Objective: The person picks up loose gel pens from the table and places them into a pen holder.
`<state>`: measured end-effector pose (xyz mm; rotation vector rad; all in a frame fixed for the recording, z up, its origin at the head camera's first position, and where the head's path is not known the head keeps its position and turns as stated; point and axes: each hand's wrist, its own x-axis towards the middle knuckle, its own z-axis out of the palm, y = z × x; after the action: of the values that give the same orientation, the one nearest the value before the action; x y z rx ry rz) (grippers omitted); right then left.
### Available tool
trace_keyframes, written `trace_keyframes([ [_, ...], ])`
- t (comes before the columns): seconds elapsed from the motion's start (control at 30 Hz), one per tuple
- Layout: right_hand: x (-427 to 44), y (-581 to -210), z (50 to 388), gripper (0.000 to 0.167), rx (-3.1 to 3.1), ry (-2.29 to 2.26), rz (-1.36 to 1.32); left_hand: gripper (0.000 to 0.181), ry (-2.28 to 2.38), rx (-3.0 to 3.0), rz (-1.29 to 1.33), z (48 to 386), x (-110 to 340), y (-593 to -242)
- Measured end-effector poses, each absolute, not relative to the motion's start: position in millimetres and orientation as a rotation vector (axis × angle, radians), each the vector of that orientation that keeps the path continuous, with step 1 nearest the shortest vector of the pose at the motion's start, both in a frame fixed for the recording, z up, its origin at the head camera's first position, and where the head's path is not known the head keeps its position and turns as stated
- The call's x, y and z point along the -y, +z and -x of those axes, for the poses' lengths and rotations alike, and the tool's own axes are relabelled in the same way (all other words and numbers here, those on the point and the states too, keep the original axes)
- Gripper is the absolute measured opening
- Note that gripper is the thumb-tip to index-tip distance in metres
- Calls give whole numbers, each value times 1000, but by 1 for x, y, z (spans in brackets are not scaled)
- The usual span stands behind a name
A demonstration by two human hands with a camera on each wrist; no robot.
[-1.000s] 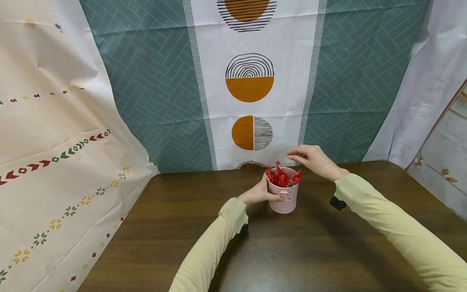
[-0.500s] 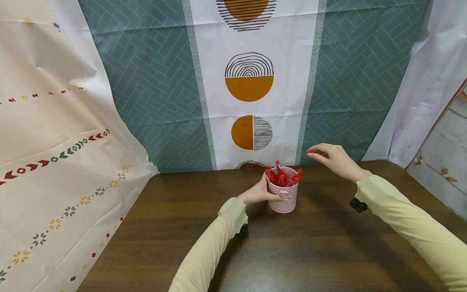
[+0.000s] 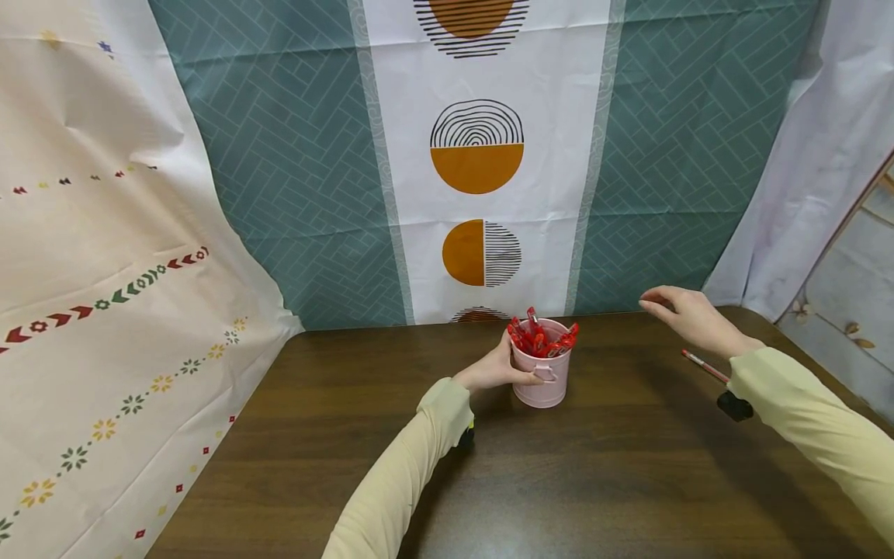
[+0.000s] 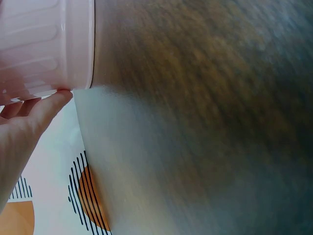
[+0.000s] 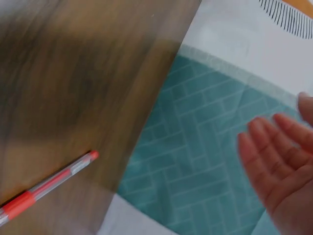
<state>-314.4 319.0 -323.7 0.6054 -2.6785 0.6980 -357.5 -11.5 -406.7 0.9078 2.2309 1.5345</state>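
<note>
My left hand (image 3: 497,366) grips the side of a pink bucket (image 3: 539,390), its thumb across the front near the small handle. In the left wrist view the thumb (image 4: 51,105) touches the bucket's wall. Several slim red items (image 3: 538,340) stick up out of the bucket, too small to tell their kind. Off to the right, my right hand (image 3: 698,320) is in the air above the table with nothing in it. A red pen (image 3: 704,365) with a clear barrel lies on the table below that hand, partly hidden by the sleeve.
The dark wooden table (image 3: 335,435) has its back edge close behind the bucket. A patterned cloth (image 3: 475,178) hangs along that edge. At the left hangs a cream cloth (image 3: 105,349), at the right a white one (image 3: 789,202).
My right hand has moved from beside the bucket rightward, away from it. The red pen has come into sight below it. My left hand and the bucket have stayed in place.
</note>
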Motion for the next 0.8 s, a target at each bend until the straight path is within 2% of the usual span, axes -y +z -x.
trace_keyframes([
  [0.27,-347,-333,311,31,2807,576,-534,90,1565,-2207,-907,358,12,-407],
  [0.37,-359,-340,309,21,2821,538,-552,91,1560,-2202,-940,358,11,-408],
  [0.5,-377,-350,304,7,2803,447,-706,90,1560,-2188,-958,358,11,-410],
  [0.67,-398,-363,300,25,2686,327,-950,87,1598,-2172,-989,360,11,-410],
  [0.8,-408,-370,295,29,2630,272,-1010,87,1614,-2164,-1023,360,11,-407],
])
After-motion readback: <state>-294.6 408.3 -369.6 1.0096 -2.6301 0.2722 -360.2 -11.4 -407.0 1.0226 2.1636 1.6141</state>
